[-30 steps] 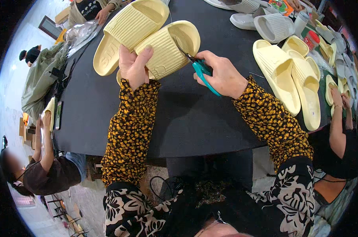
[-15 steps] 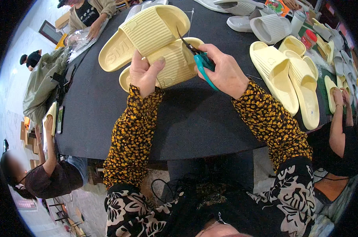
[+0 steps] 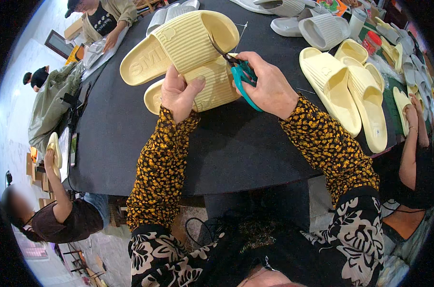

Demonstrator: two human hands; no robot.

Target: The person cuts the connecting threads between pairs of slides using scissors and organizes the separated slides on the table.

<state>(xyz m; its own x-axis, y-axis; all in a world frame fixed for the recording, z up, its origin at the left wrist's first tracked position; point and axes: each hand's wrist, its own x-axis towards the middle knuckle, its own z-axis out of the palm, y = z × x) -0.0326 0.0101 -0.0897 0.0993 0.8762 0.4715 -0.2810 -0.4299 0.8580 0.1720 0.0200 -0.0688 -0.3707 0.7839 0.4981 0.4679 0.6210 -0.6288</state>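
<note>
My left hand grips a pair of pale yellow slide sandals, its thumb lying on the ribbed strap of the lower one. The upper slide overlaps the lower slide, and both are tilted above the table. In my right hand are scissors with teal handles. Their dark blades point up and left, the tip lying against the strap edge of the upper slide. Whether the blades touch each other I cannot tell. A thin clear thread shows just beyond the upper slide's heel.
More yellow slides lie at the right on the dark table, grey slides behind them. A red-lidded jar and a grey bottle stand at the far right. Other people work at the left, far left and right, one holding a yellow slide.
The held slides have turned slightly, the upper one's heel shifting right and down. The scissors have moved a little left. At the left, a co-worker's yellow slide has shifted left.
</note>
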